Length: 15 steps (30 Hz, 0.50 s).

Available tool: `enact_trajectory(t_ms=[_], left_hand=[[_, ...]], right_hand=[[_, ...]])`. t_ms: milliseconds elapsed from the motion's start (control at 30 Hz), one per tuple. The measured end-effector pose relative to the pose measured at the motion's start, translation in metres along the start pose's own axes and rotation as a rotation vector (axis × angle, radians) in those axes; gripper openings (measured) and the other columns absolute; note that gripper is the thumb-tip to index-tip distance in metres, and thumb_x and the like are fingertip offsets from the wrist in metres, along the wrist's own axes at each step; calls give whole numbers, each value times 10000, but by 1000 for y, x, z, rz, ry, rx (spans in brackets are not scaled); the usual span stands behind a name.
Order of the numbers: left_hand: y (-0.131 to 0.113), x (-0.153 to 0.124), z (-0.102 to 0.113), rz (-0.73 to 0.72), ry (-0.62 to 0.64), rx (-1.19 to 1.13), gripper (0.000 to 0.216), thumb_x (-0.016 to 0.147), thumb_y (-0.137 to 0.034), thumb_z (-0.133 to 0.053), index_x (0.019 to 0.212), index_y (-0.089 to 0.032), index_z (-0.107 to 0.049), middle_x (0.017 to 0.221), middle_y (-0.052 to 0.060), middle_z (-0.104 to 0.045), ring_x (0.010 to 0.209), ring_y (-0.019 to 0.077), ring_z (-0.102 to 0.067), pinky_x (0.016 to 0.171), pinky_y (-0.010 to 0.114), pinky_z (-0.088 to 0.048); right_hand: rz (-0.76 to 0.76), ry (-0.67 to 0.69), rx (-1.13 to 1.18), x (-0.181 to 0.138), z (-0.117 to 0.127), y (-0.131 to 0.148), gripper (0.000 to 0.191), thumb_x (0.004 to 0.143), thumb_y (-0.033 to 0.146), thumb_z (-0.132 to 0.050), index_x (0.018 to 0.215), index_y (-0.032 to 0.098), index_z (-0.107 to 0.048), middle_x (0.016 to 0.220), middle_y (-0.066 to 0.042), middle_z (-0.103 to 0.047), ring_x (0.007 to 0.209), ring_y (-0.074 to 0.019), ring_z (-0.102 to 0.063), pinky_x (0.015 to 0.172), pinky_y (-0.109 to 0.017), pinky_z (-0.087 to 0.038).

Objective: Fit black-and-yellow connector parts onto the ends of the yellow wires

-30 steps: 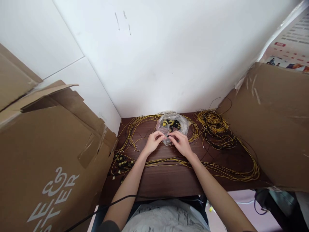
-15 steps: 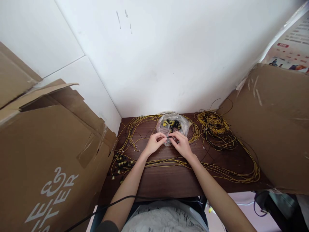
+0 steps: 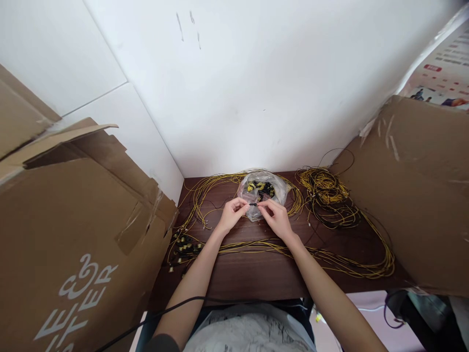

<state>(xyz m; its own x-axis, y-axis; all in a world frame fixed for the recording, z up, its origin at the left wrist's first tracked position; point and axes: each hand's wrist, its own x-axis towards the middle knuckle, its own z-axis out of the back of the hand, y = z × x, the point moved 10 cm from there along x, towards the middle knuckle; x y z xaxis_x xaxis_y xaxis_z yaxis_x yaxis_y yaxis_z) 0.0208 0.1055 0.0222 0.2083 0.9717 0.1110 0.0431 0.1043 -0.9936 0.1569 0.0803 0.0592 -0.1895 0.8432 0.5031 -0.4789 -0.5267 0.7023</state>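
Note:
My left hand [image 3: 231, 215] and my right hand [image 3: 275, 218] meet over the dark wooden table [image 3: 264, 274], just in front of a clear plastic bag [image 3: 261, 189] holding small yellow and black parts. Both hands pinch the ends of one small dark piece [image 3: 254, 204] between fingertips, apparently attached to a thin wire. A bundle of yellow wires [image 3: 256, 245] runs across the table under my wrists.
A large cardboard box [image 3: 73, 234] crowds the left side and another [image 3: 414, 190] the right. A tangled coil of yellow and black wires [image 3: 326, 193] lies at the back right. Small connectors [image 3: 185, 247] are heaped at the left edge. A white wall rises behind.
My hands stay together in front of the bag, with only slight finger shifts on the small piece. The view has moved a little.

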Motion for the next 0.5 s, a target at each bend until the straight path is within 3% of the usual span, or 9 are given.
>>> enact_trajectory(t_ms=[167, 333, 500], left_hand=[[1, 0, -4, -31, 34, 30, 283, 729, -360, -667, 888, -128, -629, 598, -21, -564, 536, 78, -476, 547, 201, -367], [5, 1, -4, -26, 29, 16, 296, 705, -373, -682, 870, -128, -677, 859, 76, -695, 731, 153, -611, 697, 265, -461], [5, 0, -1, -32, 9, 140, 264, 715, -345, -675, 853, -121, -703, 756, 61, -692, 603, 120, -559, 590, 235, -428]], right_hand=[[20, 9, -9, -1, -1, 4, 182, 888, 288, -474, 874, 188, -626, 777, -36, -613, 574, -130, -476, 565, -268, -397], [29, 15, -17, -1, -1, 6, 182, 888, 287, -471, 856, 186, -619, 748, -33, -594, 581, -134, -479, 565, -267, -392], [28, 27, -12, -2, -4, 5, 170, 890, 273, -468, 845, 184, -607, 743, -30, -579, 590, -133, -481, 575, -266, -392]])
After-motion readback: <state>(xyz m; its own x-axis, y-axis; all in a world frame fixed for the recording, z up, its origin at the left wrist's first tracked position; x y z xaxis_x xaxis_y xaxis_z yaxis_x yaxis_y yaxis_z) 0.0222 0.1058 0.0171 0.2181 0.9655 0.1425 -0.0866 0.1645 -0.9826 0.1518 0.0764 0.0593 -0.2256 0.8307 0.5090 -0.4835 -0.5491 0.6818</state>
